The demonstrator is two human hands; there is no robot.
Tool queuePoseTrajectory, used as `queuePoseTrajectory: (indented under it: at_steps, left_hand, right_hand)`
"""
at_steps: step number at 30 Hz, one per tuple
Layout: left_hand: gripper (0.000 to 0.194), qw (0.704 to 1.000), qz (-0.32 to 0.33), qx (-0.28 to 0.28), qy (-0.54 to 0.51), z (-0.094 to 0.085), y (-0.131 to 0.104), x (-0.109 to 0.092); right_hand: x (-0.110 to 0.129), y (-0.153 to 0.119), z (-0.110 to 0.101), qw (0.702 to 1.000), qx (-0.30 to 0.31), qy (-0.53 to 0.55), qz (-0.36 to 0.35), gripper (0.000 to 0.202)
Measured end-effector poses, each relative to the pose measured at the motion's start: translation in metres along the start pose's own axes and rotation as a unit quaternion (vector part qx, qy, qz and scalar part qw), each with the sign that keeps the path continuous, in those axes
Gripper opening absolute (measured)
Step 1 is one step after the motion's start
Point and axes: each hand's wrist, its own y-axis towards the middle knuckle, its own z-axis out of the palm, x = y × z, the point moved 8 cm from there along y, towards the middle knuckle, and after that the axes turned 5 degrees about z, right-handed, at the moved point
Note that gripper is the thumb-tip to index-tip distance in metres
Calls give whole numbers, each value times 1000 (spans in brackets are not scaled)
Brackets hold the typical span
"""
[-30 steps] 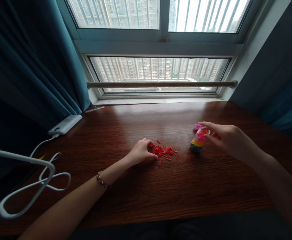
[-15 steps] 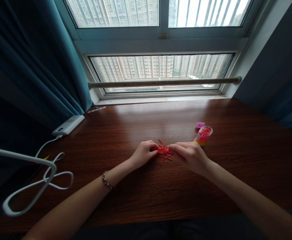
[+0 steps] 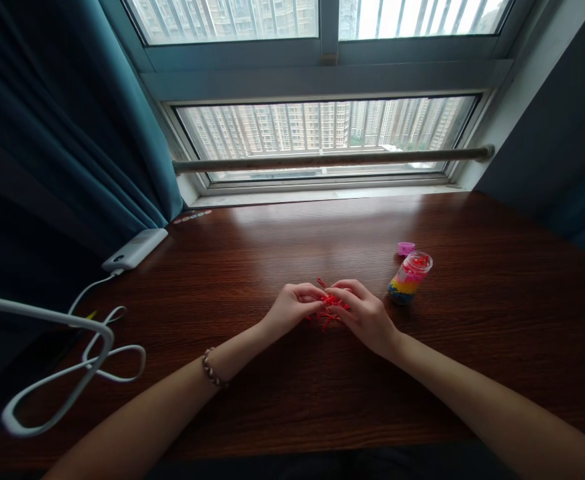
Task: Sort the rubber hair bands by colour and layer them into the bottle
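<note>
A small pile of thin red pieces [image 3: 328, 319] lies on the dark wooden table. At its left, my left hand [image 3: 295, 308] has thumb and fingers closed on some of the red pieces. My right hand [image 3: 365, 315] reaches over the pile from the right, thumb and fingers apart, its fingertips among the red pieces and close to my left fingertips. Right of it stands an open clear jar [image 3: 408, 277] with dark blue, yellow, pink and red contents in layers. Just behind the jar is a pink lid [image 3: 405, 249].
On the table [image 3: 272, 247] at the left lies a white power bank [image 3: 136, 249] with a looped white cable [image 3: 92, 363]. A blue curtain [image 3: 137, 153] hangs at the left. Behind the table is a window with a horizontal rail [image 3: 332, 160].
My right hand has moved left over the red pile, its fingers spreading, and uncovers the lower part of the jar. My left hand has shifted slightly right. The view has shifted a little.
</note>
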Motion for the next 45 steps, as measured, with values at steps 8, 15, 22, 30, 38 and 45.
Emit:
queuePoseTrajectory:
  at_steps: [8, 15, 22, 30, 38, 45]
  left_hand:
    - [24, 999, -37, 4, 1, 2, -4, 3]
    - [29, 999, -31, 7, -21, 3, -5, 4]
    - [25, 998, -46, -33, -23, -8, -5, 7]
    - [26, 991, -77, -56, -97, -4, -10, 12]
    - [27, 974, -106, -27, -196, 14, -17, 20]
    - [33, 970, -98, -8, -222, 14, -15, 18]
  right_hand:
    - [-2, -4, 2, 998, 5, 60, 1, 19]
    - [-9, -2, -8, 995, -34, 77, 57, 13]
    - [-24, -3, -13, 981, -65, 106, 147, 10]
    - [-18, -1, -10, 969, -46, 195, 143, 12]
    - [7, -3, 0, 996, 4, 87, 11, 14]
    - [8, -5, -3, 999, -21, 18, -31, 12]
